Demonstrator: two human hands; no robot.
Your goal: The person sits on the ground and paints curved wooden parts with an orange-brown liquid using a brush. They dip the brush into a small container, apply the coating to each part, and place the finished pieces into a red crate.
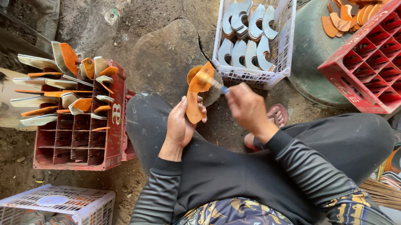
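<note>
brush point(218, 86) tip blurred, mostly hidden in right hand point(247, 108) | left hand point(181, 124) fingers wrap orange sole piece point(196, 95) | right fingers clenched on brush

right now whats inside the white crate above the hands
The white crate holds grey curved sole-shaped pieces standing on edge in two rows. Its right part shows only bare mesh. What lies beneath the pieces is covered.

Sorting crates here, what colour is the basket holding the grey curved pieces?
White basket, seen in the head view; the grey curved pieces sit inside.
</note>
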